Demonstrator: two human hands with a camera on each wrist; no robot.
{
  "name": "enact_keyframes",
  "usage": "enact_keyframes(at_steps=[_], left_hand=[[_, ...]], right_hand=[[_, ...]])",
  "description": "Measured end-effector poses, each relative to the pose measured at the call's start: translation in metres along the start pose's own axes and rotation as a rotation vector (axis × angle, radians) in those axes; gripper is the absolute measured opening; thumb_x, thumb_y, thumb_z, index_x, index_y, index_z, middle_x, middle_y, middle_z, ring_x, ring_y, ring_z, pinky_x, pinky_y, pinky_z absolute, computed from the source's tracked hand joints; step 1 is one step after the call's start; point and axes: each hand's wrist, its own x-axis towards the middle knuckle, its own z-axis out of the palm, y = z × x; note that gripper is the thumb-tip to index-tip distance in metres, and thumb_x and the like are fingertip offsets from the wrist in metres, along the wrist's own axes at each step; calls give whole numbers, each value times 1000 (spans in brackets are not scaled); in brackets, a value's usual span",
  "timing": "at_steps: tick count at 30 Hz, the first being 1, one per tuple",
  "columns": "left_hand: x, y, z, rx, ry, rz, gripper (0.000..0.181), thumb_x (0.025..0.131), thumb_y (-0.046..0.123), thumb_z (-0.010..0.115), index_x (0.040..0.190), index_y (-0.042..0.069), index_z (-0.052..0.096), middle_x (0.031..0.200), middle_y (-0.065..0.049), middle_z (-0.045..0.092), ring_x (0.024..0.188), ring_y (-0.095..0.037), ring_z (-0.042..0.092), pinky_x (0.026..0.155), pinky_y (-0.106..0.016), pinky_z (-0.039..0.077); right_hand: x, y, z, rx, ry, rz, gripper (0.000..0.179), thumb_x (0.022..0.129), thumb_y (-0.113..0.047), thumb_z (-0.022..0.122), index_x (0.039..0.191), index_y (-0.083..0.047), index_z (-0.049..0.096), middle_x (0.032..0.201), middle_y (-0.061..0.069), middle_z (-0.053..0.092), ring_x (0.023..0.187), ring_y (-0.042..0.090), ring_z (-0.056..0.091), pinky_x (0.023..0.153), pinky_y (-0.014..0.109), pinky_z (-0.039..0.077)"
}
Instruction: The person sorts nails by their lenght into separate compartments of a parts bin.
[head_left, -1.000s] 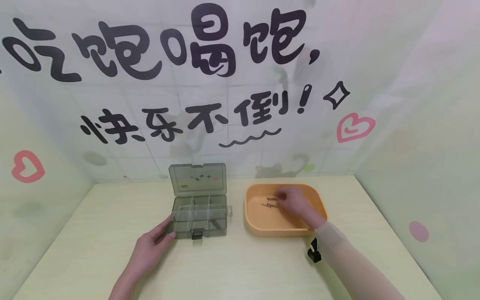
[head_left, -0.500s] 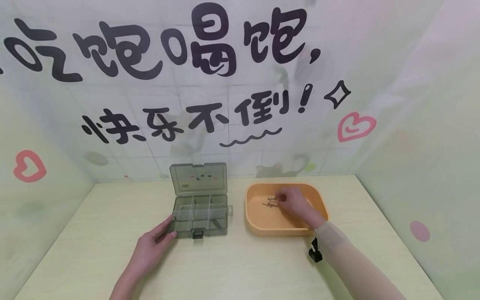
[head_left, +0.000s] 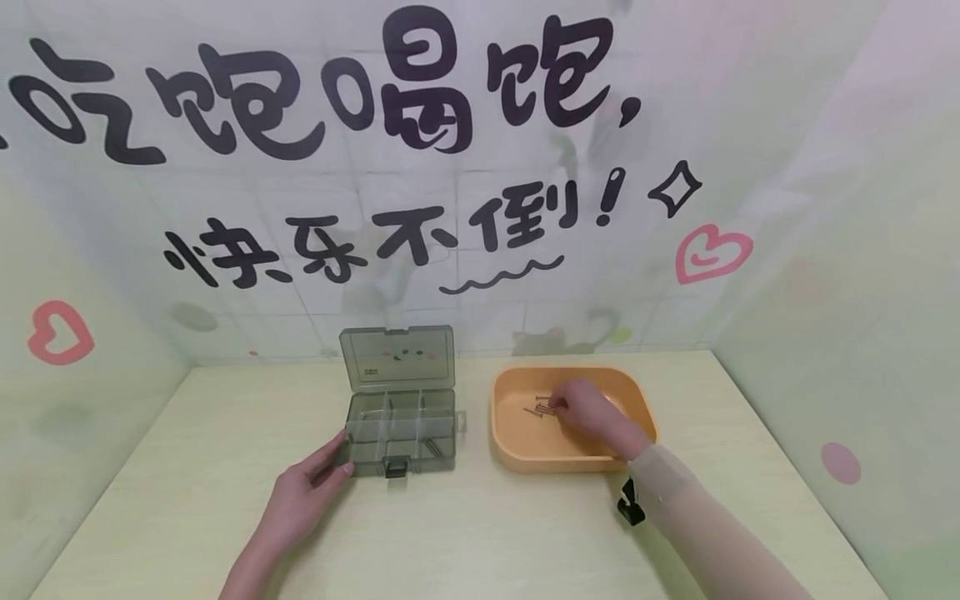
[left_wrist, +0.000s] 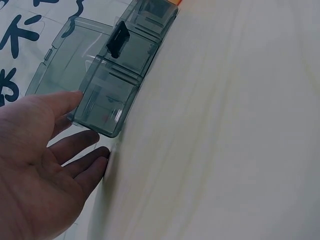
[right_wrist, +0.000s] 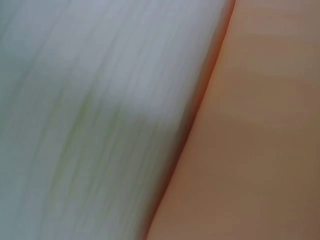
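The fasteners (head_left: 543,409) lie in the tray (head_left: 551,465) just left of the nearer right hand (head_left: 592,409), long axes mixed; whether that hand grips one is unclear. The left hand (head_left: 300,498), fingers relaxed, touches the box (head_left: 401,429).

place: work booth (head_left: 795,358) | printed walls (head_left: 420,183), three sides | pale wood-grain tabletop (head_left: 480,533)

On the table (head_left: 450,533), the compartment box (head_left: 367,468) stands left of the tub (head_left: 551,464), its lid (head_left: 397,375) raised behind. Screws (head_left: 542,410) lie in the tub beside the right hand (head_left: 590,410), others in the box's front right compartment. The left hand (head_left: 300,500) touches the box's left end.
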Motion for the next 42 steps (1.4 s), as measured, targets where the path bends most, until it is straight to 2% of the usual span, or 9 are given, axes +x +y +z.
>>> enact_keyframes(at_steps=[9,19,25,29,35,42], left_hand=[[1,1,2,5,-7,1,59,104,30,64,154,5,45,153,-21,45,132,-41,53,106,-43,47],[-1,1,-1,12,-10,-15,59,105,31,63,155,6,44,154,-21,44,131,-42,54,106,-44,48],[-1,1,0,10,-16,-18,60,104,33,63,155,6,44,154,-21,43,132,-43,53,105,-43,49],[-1,1,0,6,-14,-18,60,104,32,63,155,6,44,154,-21,43,133,-43,52,104,-42,49],[-1,2,0,7,-8,-18,60,104,32,64,154,6,45,154,-22,43,132,-43,53,104,-42,49],[-1,2,0,15,-6,-12,59,104,30,64,154,5,44,154,-23,43,132,-43,53,104,-42,49]], right_hand=[[-4,0,1,26,1,52,16,92,6,64,93,-2,78,92,8,73,87,24,67,84,43,60],[0,-3,5,51,8,105,18,92,8,60,94,-2,76,94,9,72,91,28,66,87,44,59],[-2,0,3,131,-1,137,14,95,3,62,96,-3,75,95,6,71,89,22,64,86,43,60],[-3,3,0,177,11,129,9,97,-1,64,99,-1,73,94,6,70,87,21,62,84,42,60],[-3,3,-4,199,38,101,7,97,-4,67,99,0,73,97,9,72,92,24,65,88,46,59],[-3,-3,-5,236,56,84,8,98,-3,67,96,-2,74,96,7,73,90,21,65,84,42,59]])
